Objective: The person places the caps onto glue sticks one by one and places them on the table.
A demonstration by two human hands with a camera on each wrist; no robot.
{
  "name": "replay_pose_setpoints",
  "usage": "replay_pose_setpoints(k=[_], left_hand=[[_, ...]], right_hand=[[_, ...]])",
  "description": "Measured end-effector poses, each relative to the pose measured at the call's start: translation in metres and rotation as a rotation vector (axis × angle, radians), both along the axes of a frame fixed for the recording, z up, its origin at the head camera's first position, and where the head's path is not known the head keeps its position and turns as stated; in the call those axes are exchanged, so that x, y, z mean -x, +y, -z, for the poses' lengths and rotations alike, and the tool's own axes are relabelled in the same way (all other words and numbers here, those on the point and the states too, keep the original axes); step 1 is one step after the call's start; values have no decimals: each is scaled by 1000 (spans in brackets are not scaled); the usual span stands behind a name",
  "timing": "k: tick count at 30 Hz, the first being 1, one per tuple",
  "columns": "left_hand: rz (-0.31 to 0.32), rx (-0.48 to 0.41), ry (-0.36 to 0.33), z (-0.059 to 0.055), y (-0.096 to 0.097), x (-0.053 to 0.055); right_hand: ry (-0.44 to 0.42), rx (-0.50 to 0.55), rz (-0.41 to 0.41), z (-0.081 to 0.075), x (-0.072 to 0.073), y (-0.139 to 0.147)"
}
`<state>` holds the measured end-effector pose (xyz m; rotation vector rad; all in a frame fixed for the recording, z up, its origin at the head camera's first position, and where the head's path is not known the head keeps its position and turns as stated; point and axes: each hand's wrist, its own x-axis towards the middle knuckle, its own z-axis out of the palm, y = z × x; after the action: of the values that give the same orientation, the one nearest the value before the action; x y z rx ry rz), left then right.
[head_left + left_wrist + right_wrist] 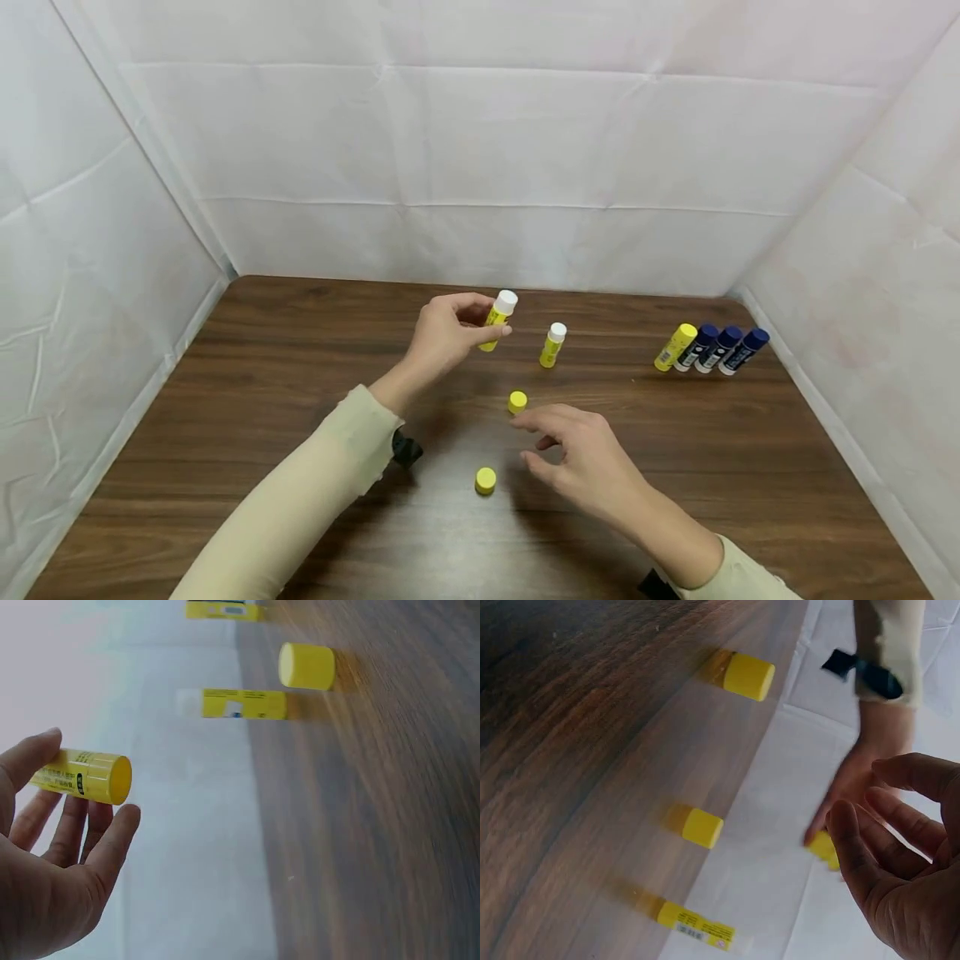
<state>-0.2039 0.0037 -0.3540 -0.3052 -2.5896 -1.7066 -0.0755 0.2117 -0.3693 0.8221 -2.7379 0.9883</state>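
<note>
Glue stick with a yellow body and white upper end point(497, 322) is held above the table point(315, 358) by the left hand point(447, 333), pinched between the thumb and the bent fingers, its white end tilted up and its yellow base clear of the palm. Just to the right of that hand, a second white-topped yellow glue stick point(552, 350) stands upright on the wood. Right hand point(577, 454) has its thumb spread apart from loosely bent fingers and nothing in its grasp; beside its fingertips in the head view is a yellow cap point(517, 402), and to the left of its thumb, nearer the person, sits another yellow cap point(485, 481). Beyond the right hand and further to its right, a yellow-capped glue stick point(676, 347) and three navy-capped glue sticks point(717, 349) stand close together in a row.
</note>
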Motion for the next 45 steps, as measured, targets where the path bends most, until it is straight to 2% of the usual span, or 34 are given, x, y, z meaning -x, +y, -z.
replay_pose_setpoints(k=[3,5,8,10,15,17,19,26,33,39,45], left_hand=[[36,39,50,-8,-14,-17],[65,66,108,-9,-24,-28],[96,136,234,-11,-35,-43],[109,202,355,-12,-41,-51],[74,444,635,-14,-50,-72],[50,518,713,-15,-54,-80],[33,557,767,-16,-57,-87],[-6,610,865,-18,-67,-104],[-3,648,1000,-16,-77,-118],[23,657,998,-19,-79,-129],[26,663,1009,-19,-81,-135]], right_hand=[[-31,-18,-5,4,4,-4],[-52,-35,-3,6,6,-8],[-81,-66,0,8,9,-13],[-97,-89,1,10,11,-16],[-101,-173,-41,16,16,-24],[-85,-208,-68,19,18,-28],[-74,-236,-94,21,20,-31],[-114,-308,-159,26,20,-42],[-107,-395,-188,33,18,-50],[-106,-420,-220,35,16,-53],[-59,-431,-242,37,17,-55]])
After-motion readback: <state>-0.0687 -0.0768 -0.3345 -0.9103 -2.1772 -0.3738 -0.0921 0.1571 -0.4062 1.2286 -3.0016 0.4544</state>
